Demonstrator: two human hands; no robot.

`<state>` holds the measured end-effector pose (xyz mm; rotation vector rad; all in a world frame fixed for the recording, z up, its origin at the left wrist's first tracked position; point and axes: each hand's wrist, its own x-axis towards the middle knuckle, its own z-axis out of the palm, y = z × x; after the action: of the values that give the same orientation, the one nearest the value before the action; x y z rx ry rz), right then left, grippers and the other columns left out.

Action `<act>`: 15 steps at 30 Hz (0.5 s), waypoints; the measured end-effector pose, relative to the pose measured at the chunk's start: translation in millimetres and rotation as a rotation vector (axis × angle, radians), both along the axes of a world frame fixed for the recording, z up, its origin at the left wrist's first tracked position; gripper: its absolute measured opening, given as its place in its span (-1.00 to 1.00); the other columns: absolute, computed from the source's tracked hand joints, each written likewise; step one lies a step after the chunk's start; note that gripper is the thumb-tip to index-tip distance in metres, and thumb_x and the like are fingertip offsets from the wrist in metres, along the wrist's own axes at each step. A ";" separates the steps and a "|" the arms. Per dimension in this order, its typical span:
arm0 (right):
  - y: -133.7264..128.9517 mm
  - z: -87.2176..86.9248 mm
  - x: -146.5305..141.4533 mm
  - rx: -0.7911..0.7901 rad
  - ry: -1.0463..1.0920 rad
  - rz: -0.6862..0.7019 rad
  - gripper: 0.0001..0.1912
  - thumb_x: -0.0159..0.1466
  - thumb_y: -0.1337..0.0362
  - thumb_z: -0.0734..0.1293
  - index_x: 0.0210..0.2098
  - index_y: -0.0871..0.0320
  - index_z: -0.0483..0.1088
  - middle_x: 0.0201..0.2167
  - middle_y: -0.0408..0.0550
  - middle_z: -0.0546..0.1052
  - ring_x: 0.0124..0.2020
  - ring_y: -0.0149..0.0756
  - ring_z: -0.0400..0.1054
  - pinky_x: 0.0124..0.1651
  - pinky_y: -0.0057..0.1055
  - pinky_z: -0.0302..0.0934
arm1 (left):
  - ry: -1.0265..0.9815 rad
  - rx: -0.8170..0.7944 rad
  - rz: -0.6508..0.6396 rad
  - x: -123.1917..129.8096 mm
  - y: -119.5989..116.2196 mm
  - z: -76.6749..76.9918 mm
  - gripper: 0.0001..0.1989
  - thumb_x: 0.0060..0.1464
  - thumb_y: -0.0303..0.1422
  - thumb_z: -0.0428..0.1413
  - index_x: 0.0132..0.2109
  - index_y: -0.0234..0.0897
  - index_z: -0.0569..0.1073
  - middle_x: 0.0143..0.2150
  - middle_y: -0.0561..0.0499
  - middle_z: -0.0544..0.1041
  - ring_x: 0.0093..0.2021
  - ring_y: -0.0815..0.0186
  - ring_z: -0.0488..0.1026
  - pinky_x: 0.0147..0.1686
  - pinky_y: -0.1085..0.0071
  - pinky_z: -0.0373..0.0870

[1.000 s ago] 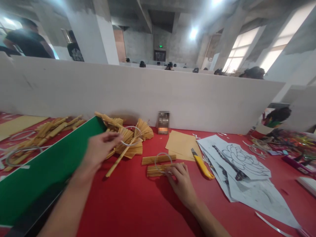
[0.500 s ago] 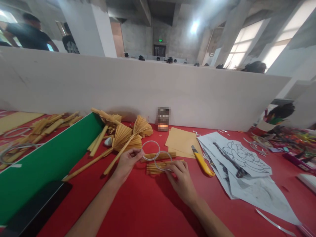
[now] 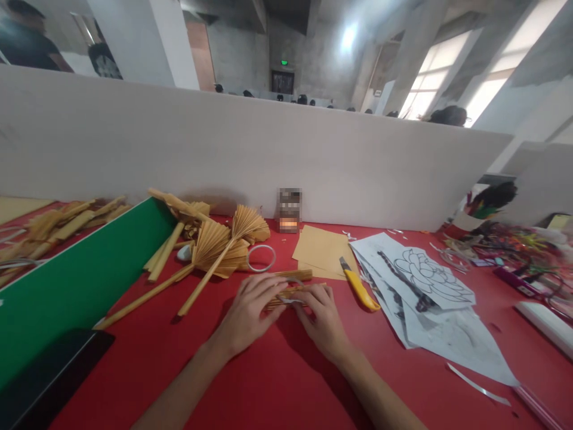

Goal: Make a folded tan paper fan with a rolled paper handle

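Note:
Both hands meet over a pleated tan paper piece on the red table. My left hand [image 3: 250, 310] curves over its left side, fingers bent around a pale ring [image 3: 293, 300] that is partly hidden. My right hand [image 3: 323, 316] pinches the same ring from the right. Just behind the fingers lies a rolled tan paper strip [image 3: 302, 275]. Another pale ring [image 3: 261, 258] rests flat on the table, touching the edge of the folded paper fans [image 3: 219, 248].
Right of the hands are tan sheets [image 3: 322, 251], a yellow cutter [image 3: 360, 289] and white sheets with drawings [image 3: 434, 278]. A green divider [image 3: 89, 269] and a black object [image 3: 58, 370] stand left. A white partition [image 3: 224, 143] runs behind.
My left hand has let go of one ring, which now lies behind it, and has moved right to the other ring. That ring is lower, over the pleated paper. The view has shifted slightly.

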<state>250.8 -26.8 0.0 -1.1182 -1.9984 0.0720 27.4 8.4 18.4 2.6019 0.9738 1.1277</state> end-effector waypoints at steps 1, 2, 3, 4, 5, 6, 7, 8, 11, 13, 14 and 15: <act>0.0 0.0 -0.3 0.004 0.004 0.002 -0.77 0.47 0.38 0.30 0.05 -0.03 0.45 -0.09 -0.07 0.59 -0.06 -0.18 0.44 0.04 -0.19 0.18 | 0.026 -0.012 -0.025 2.7 -0.9 -2.1 -0.70 0.37 -0.32 0.14 0.21 -0.08 0.48 0.14 -0.03 0.61 0.25 0.11 0.41 0.23 0.10 0.30; -0.2 0.2 -0.7 0.007 0.014 -0.001 -0.76 0.46 0.39 0.30 0.06 -0.03 0.44 -0.10 -0.07 0.59 -0.07 -0.19 0.44 0.04 -0.19 0.18 | 0.029 -0.022 -0.034 4.6 -1.0 -4.3 -0.76 0.38 -0.33 0.13 0.15 -0.10 0.52 0.07 -0.01 0.64 0.21 0.12 0.43 0.20 0.12 0.31; -0.5 0.4 -1.4 0.006 0.029 -0.006 -0.75 0.46 0.39 0.30 0.06 -0.03 0.43 -0.11 -0.08 0.60 -0.09 -0.19 0.44 0.03 -0.20 0.19 | 0.015 -0.027 -0.033 5.9 -0.5 -6.4 -0.82 0.39 -0.34 0.12 0.07 -0.12 0.54 0.00 0.00 0.66 0.16 0.14 0.46 0.15 0.13 0.32; -1.0 0.8 -2.1 0.001 0.048 -0.015 -0.75 0.46 0.39 0.30 0.07 -0.02 0.42 -0.12 -0.08 0.60 -0.11 -0.20 0.44 0.02 -0.20 0.19 | -0.004 -0.029 -0.027 6.8 0.0 -7.9 -0.85 0.39 -0.36 0.11 0.01 -0.13 0.56 -0.07 0.01 0.67 0.10 0.15 0.48 0.11 0.15 0.33; -1.5 1.4 -3.0 -0.008 0.067 -0.025 -0.76 0.46 0.39 0.30 0.07 -0.01 0.41 -0.14 -0.08 0.60 -0.14 -0.20 0.44 0.01 -0.20 0.20 | -0.023 -0.028 -0.017 7.3 0.5 -8.8 -0.87 0.40 -0.37 0.11 -0.04 -0.15 0.56 -0.13 0.01 0.66 0.03 0.17 0.50 0.07 0.17 0.33; -2.1 2.1 -3.9 -0.020 0.082 -0.034 -0.77 0.46 0.39 0.30 0.06 0.00 0.41 -0.16 -0.08 0.60 -0.16 -0.20 0.44 0.00 -0.21 0.20 | -0.036 -0.025 -0.007 7.7 0.6 -8.8 -0.88 0.40 -0.37 0.11 -0.06 -0.17 0.55 -0.17 0.02 0.64 -0.03 0.20 0.50 0.04 0.19 0.33; -2.7 2.8 -4.7 -0.031 0.095 -0.043 -0.77 0.46 0.38 0.30 0.05 0.00 0.41 -0.17 -0.09 0.59 -0.18 -0.20 0.43 -0.01 -0.21 0.20 | -0.046 -0.020 0.004 8.1 0.4 -8.3 -0.89 0.39 -0.38 0.11 -0.09 -0.18 0.55 -0.20 0.03 0.63 -0.09 0.22 0.50 0.02 0.20 0.32; -3.2 3.6 -5.5 -0.041 0.103 -0.051 -0.79 0.45 0.38 0.31 0.04 0.00 0.41 -0.19 -0.09 0.59 -0.19 -0.20 0.43 -0.03 -0.21 0.20 | -0.052 -0.014 0.016 8.6 -0.1 -7.3 -0.89 0.39 -0.39 0.10 -0.11 -0.18 0.54 -0.23 0.04 0.61 -0.14 0.24 0.48 0.00 0.21 0.31; -4.3 5.6 -7.3 -0.041 0.111 -0.060 -0.82 0.44 0.38 0.33 -0.01 0.01 0.44 -0.19 -0.11 0.60 -0.18 -0.21 0.43 -0.02 -0.22 0.18 | -0.054 0.000 0.041 10.0 -2.4 -3.7 -0.88 0.38 -0.41 0.10 -0.15 -0.19 0.54 -0.28 0.06 0.58 -0.21 0.26 0.46 0.00 0.22 0.29; -4.9 6.5 -8.2 -0.026 0.108 -0.052 -0.84 0.43 0.38 0.34 -0.05 0.00 0.46 -0.16 -0.11 0.61 -0.16 -0.22 0.44 -0.01 -0.22 0.17 | -0.051 -0.003 0.040 10.9 -3.8 -2.5 -0.88 0.38 -0.41 0.09 -0.15 -0.19 0.53 -0.28 0.05 0.58 -0.21 0.25 0.45 0.00 0.21 0.28; -5.1 6.7 -8.6 -0.019 0.106 -0.049 -0.85 0.44 0.37 0.34 -0.06 0.00 0.46 -0.16 -0.12 0.61 -0.15 -0.23 0.45 0.00 -0.22 0.16 | -0.048 -0.010 0.034 11.4 -4.2 -2.4 -0.88 0.38 -0.41 0.09 -0.14 -0.19 0.53 -0.28 0.05 0.58 -0.21 0.24 0.45 0.00 0.21 0.29; -5.2 6.8 -9.0 -0.014 0.105 -0.049 -0.87 0.44 0.37 0.34 -0.08 0.00 0.47 -0.17 -0.11 0.62 -0.15 -0.23 0.45 -0.01 -0.22 0.16 | -0.046 -0.018 0.027 11.8 -4.6 -2.7 -0.87 0.39 -0.41 0.08 -0.13 -0.19 0.53 -0.27 0.04 0.58 -0.21 0.24 0.45 0.00 0.21 0.29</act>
<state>241.8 -32.0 6.8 -1.1482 -1.8794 0.1174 39.3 3.8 15.7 2.5441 1.0078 1.1742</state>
